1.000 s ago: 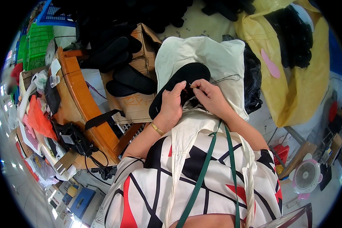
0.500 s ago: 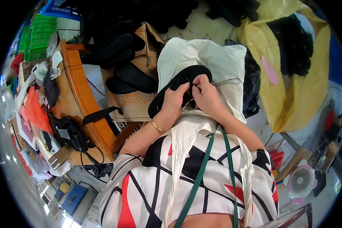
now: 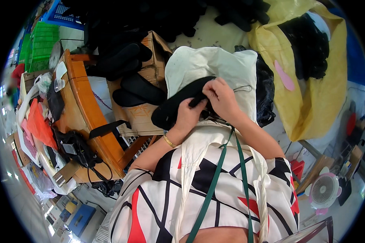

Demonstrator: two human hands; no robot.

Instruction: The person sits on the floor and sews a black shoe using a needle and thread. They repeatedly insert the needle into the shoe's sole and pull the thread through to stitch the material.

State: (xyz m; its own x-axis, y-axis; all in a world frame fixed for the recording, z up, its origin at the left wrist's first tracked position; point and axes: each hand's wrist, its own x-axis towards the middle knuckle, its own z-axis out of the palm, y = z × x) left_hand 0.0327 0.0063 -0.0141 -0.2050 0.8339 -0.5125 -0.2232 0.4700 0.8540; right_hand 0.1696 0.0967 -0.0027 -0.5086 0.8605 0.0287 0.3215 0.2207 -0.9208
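A black shoe sole (image 3: 170, 106) lies tilted over the pale cloth (image 3: 211, 60) on my lap, its far end toward the right. My left hand (image 3: 189, 115) grips its near edge, thumb pressed on the black material. Close by on the right, my right hand (image 3: 221, 95) has its fingers bent and pinched at the sole's upper right edge. What is between those fingertips is hidden. A thin dark thread (image 3: 243, 88) loops across the cloth beyond my right hand.
Left of me, a cardboard box (image 3: 144, 115) carries more black soles (image 3: 140, 90), beside a wooden table (image 3: 85, 105) with a black bag (image 3: 75, 143). To the right are a black plastic bag (image 3: 265, 89) and a yellow sack (image 3: 312, 109) with a pink insole (image 3: 284, 75).
The sole has tipped and shifted slightly down and left, with its far end now more covered by my right hand. My left hand has turned, its thumb lower along the edge.
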